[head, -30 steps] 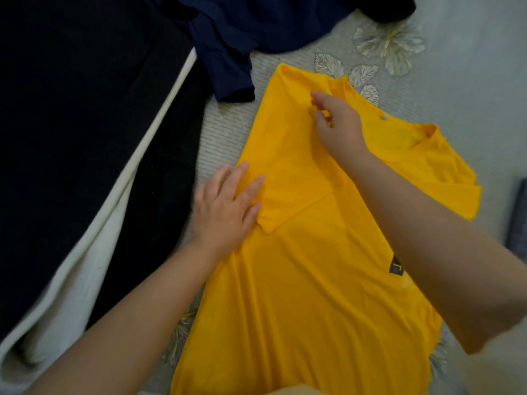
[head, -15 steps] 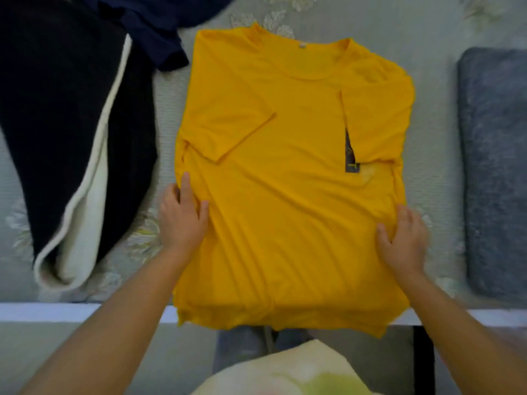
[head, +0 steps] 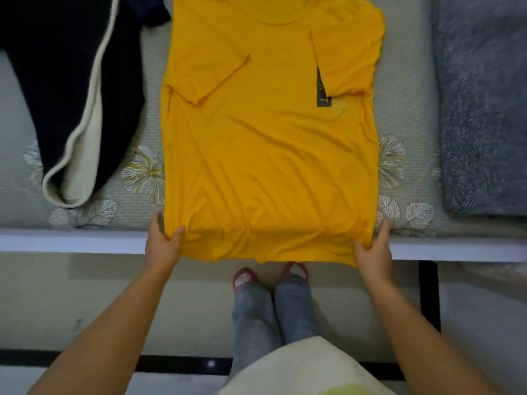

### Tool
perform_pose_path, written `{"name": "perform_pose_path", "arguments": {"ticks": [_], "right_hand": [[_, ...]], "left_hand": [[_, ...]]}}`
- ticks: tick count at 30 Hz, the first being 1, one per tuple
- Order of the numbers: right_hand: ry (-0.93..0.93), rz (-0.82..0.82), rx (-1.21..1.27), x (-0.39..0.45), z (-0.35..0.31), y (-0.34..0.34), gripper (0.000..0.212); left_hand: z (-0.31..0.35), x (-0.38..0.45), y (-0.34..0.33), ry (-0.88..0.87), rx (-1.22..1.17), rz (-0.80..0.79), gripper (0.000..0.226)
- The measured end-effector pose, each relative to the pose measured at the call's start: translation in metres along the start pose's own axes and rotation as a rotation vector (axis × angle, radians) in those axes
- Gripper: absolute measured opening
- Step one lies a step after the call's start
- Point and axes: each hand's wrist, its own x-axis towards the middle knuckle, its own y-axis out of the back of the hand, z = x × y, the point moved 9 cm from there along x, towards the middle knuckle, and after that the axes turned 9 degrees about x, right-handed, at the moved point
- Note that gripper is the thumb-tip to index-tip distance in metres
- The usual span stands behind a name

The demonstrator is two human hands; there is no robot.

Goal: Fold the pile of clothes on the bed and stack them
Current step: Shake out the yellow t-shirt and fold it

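Both the left hand and right hand pinch the yellow shirt hem corners, thumbs on top. Best lift evenly, folding away from the fingers toward the collar.

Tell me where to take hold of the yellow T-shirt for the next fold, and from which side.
Probably the two bottom hem corners of the yellow T-shirt, from the bed's near edge: sleeves are already folded in, and the hem overhangs there, where the left hand and right hand pinch it.
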Motion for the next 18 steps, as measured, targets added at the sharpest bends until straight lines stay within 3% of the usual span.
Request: {"name": "perform_pose_path", "arguments": {"ticks": [4, 8, 12, 15, 18], "right_hand": [[0.022, 0.023, 0.041, -0.003, 0.001, 0.012, 0.060], [0.112, 0.058, -0.082, -0.008, -0.002, 0.036, 0.052], [0.045, -0.044, -0.102, -0.021, 0.011, 0.041, 0.080], [-0.044, -0.141, -0.090, -0.034, 0.030, 0.038, 0.082], [-0.075, -0.157, -0.028, -0.054, 0.041, 0.039, 0.075]], "left_hand": [[-0.019, -0.004, 0.012, 0.053, -0.047, 0.025, 0.055], [-0.033, -0.008, 0.027, 0.101, -0.042, 0.042, 0.043], [-0.047, -0.022, 0.017, 0.072, -0.055, -0.166, 0.050], [-0.063, -0.034, 0.007, 0.045, -0.053, -0.325, 0.057], [-0.074, -0.045, 0.012, 0.036, -0.109, -0.329, 0.061]]}}
